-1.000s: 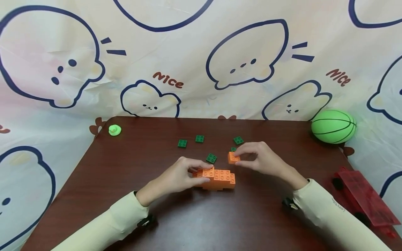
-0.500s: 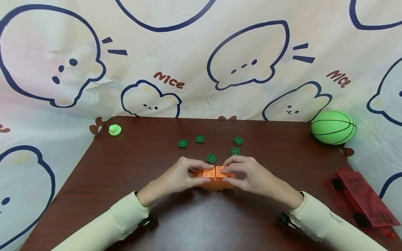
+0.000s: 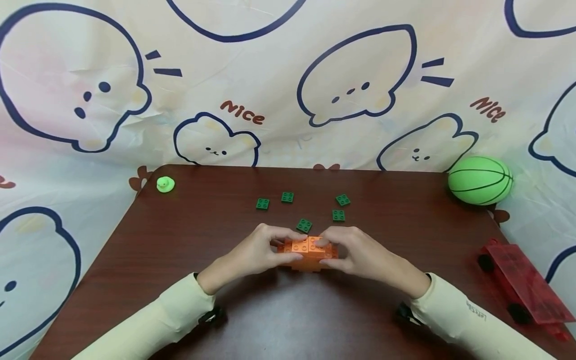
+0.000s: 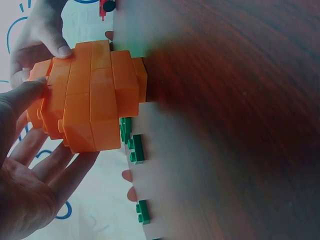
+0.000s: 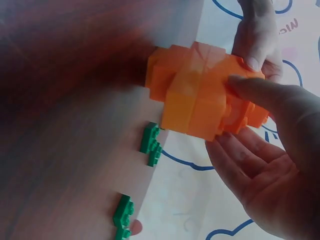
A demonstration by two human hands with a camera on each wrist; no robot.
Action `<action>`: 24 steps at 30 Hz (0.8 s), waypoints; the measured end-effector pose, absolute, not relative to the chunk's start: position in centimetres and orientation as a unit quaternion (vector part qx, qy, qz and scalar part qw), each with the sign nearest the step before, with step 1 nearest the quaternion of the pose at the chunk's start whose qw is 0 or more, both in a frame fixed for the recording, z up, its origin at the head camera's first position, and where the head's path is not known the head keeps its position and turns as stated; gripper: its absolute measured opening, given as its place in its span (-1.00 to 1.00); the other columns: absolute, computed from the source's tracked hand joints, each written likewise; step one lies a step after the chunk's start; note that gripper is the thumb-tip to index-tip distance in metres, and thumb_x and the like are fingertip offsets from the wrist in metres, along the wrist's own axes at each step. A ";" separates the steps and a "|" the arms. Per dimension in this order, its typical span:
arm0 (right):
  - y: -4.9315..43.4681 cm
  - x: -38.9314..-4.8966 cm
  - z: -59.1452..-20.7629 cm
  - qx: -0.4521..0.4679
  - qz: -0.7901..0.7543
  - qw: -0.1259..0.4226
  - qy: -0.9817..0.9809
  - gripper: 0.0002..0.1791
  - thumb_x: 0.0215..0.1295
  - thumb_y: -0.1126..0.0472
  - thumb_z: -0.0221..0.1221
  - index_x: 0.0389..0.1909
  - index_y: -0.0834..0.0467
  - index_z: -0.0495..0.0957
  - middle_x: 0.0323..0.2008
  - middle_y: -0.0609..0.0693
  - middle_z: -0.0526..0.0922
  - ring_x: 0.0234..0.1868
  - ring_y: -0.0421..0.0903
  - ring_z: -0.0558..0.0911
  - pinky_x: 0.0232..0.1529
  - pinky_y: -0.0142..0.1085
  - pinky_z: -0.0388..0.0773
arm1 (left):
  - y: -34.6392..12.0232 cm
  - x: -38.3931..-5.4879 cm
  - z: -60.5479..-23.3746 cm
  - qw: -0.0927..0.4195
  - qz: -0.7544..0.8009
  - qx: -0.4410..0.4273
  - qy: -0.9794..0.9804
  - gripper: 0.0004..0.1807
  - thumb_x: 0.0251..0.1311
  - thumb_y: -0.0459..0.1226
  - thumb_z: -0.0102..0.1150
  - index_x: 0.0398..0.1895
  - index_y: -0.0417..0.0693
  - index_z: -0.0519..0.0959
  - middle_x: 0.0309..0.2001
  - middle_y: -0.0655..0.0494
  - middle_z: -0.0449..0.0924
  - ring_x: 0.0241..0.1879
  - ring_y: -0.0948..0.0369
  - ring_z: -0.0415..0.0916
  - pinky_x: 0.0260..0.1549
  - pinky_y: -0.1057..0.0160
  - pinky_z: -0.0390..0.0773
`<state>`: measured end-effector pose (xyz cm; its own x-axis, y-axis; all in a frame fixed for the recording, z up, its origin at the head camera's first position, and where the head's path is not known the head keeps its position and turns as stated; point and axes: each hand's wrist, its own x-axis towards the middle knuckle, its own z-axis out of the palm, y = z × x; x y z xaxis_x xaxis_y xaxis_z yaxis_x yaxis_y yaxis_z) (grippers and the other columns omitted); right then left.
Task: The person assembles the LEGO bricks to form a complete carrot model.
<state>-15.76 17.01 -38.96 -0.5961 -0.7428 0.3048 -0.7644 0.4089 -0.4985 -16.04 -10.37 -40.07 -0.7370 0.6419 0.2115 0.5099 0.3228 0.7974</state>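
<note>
A stepped build of orange toy bricks (image 3: 308, 262) stands on the dark table in front of me, with a raised pair of studded bricks along its top. My left hand (image 3: 252, 252) grips its left side, thumb on the near face and fingers on the far side. From the right, my right hand (image 3: 366, 252) pinches the build's upper part the same way, its index finger over the top studs. In the left wrist view the orange build (image 4: 92, 100) shows layers narrowing toward the table. The right wrist view has the right thumb (image 5: 245, 85) against the upper bricks.
Several green bricks lie behind the build, the closest green brick (image 3: 304, 226) just past the fingertips. A small green rubber duck (image 3: 165, 184) sits at the back left corner. At the right are a green ball (image 3: 480, 180) and a red toy vehicle (image 3: 524, 285).
My right hand has brought a loose orange brick leftward from behind the build onto its top, beside the other raised brick. The left hand keeps its hold.
</note>
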 end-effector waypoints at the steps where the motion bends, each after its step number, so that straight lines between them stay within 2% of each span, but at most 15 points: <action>1: 17.0 -15.8 -38.9 0.448 0.309 0.010 -0.839 -0.66 0.11 0.24 0.53 -0.12 0.05 0.65 -0.15 -0.13 0.74 -0.21 -0.28 0.63 -0.17 -0.34 0.69 | -10.4 -16.0 -40.1 0.072 0.462 0.355 0.810 -0.62 0.21 -0.21 0.47 0.10 0.02 0.72 0.03 0.12 0.79 -0.18 0.34 0.71 -0.21 0.31 0.71; 11: 16.8 -16.3 -38.1 0.432 0.334 -0.052 -0.836 -0.71 0.16 0.25 0.50 -0.13 0.03 0.65 -0.13 -0.12 0.76 -0.22 -0.26 0.64 -0.12 -0.29 0.73 | -10.4 -15.9 -40.0 0.081 0.467 0.345 0.810 -0.61 0.21 -0.21 0.47 0.12 0.02 0.72 0.02 0.11 0.79 -0.22 0.34 0.69 -0.28 0.26 0.72; 24: 17.1 -15.9 -38.5 0.450 0.278 0.005 -0.849 -0.71 0.16 0.17 0.51 -0.13 0.00 0.66 -0.11 -0.17 0.75 -0.19 -0.30 0.64 -0.15 -0.23 0.71 | -10.4 -15.9 -40.0 0.078 0.468 0.343 0.811 -0.62 0.21 -0.21 0.48 0.11 0.02 0.73 -0.01 0.10 0.80 -0.23 0.36 0.69 -0.30 0.29 0.71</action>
